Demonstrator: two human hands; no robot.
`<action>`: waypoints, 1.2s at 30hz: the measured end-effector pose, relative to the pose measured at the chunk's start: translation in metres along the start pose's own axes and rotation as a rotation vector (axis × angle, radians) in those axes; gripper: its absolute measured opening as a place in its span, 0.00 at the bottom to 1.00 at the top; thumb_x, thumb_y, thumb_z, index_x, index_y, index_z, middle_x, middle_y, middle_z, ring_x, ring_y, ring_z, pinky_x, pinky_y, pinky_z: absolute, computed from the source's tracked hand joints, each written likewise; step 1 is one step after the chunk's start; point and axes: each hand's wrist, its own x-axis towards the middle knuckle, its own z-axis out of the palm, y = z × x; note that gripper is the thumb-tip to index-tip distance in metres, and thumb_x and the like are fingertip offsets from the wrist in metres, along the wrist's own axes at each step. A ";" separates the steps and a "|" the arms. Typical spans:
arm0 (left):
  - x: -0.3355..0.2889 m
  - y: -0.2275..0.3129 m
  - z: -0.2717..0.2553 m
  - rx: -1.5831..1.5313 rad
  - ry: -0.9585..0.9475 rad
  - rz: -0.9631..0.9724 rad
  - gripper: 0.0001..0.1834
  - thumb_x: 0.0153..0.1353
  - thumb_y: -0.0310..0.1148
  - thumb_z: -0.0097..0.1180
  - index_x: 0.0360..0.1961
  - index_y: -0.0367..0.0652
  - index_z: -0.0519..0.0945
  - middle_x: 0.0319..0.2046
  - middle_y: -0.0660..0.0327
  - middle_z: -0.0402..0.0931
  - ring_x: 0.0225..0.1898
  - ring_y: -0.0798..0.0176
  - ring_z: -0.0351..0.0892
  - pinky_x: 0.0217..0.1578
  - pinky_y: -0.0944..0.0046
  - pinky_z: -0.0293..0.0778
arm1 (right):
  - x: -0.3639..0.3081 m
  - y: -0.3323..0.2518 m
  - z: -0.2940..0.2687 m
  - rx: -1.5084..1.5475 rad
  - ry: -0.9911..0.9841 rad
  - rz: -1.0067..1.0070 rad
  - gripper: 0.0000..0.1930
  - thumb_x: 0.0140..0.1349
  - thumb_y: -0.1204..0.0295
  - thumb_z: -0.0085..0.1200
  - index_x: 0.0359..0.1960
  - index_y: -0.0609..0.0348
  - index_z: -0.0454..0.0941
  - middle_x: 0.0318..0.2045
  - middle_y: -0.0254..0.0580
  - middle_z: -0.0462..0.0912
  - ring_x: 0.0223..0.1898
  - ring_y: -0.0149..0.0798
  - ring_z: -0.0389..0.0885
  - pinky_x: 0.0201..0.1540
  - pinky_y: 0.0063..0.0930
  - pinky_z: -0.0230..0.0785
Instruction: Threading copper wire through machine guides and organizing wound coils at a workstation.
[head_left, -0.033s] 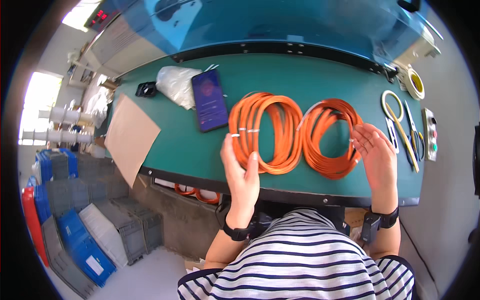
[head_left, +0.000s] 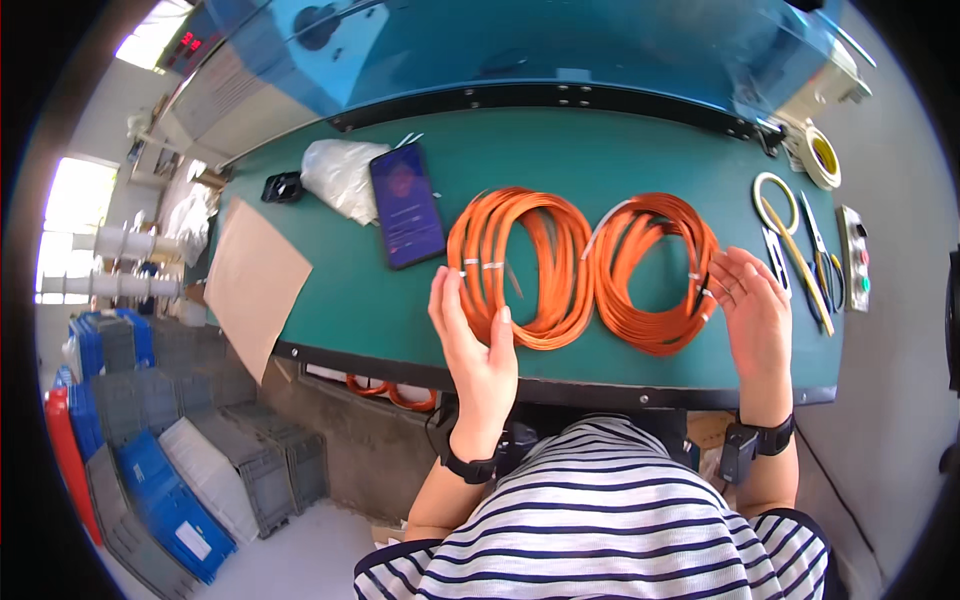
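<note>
Two coils of orange cable lie side by side on the green-topped table (head_left: 345, 310). White ties band the left coil (head_left: 492, 225), and a loose end shows in its opening. My left hand (head_left: 478, 355) is open at its near left edge, with the thumb over the near rim; whether it touches the cable I cannot tell. The right coil (head_left: 618, 265) has white ties on its right side and a pale length of cable at its upper left. Beside that right side, my right hand (head_left: 755, 310) is open, fingers slightly bent, holding nothing.
A phone (head_left: 408, 205), a white plastic bag (head_left: 342, 175) and a small black object (head_left: 282, 187) lie at the left. Brown cardboard (head_left: 255, 275) overhangs the table's edge. Scissors (head_left: 822, 255) and a tape roll (head_left: 822, 158) are at the right. Crates (head_left: 175, 500) stand on the floor.
The whole view has shifted slightly. My left fingers have spread a little, away from the left coil's edge. My right hand keeps nearly the same place beside the right coil.
</note>
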 end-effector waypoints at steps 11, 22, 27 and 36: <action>-0.036 0.046 0.108 0.354 -0.698 0.553 0.24 0.46 0.38 0.64 0.38 0.32 0.73 0.51 0.46 0.65 0.60 0.44 0.60 0.60 0.44 0.53 | -0.027 0.020 -0.024 -0.038 0.137 0.011 0.21 0.63 0.70 0.46 0.55 0.68 0.66 0.55 0.50 0.71 0.58 0.43 0.68 0.59 0.34 0.58; -0.029 0.068 0.088 0.039 -0.848 0.347 0.14 0.53 0.40 0.59 0.28 0.38 0.77 0.36 0.60 0.71 0.43 0.56 0.67 0.47 0.56 0.58 | -0.018 0.007 -0.015 0.386 -0.138 0.291 0.19 0.65 0.71 0.41 0.54 0.71 0.65 0.50 0.51 0.75 0.52 0.46 0.74 0.55 0.40 0.67; -0.013 0.066 0.062 -0.212 -0.670 -0.142 0.09 0.60 0.32 0.57 0.33 0.35 0.81 0.19 0.65 0.74 0.21 0.72 0.69 0.23 0.69 0.64 | -0.014 -0.013 -0.001 0.479 -0.241 0.379 0.20 0.65 0.70 0.42 0.55 0.73 0.64 0.53 0.55 0.73 0.53 0.48 0.75 0.52 0.40 0.72; -0.010 0.067 0.067 -0.402 -0.790 -0.090 0.12 0.52 0.31 0.64 0.33 0.34 0.79 0.21 0.63 0.71 0.22 0.69 0.69 0.26 0.66 0.67 | -0.009 -0.022 0.024 0.431 -0.341 0.409 0.18 0.67 0.72 0.41 0.54 0.72 0.63 0.49 0.54 0.75 0.48 0.47 0.77 0.51 0.42 0.73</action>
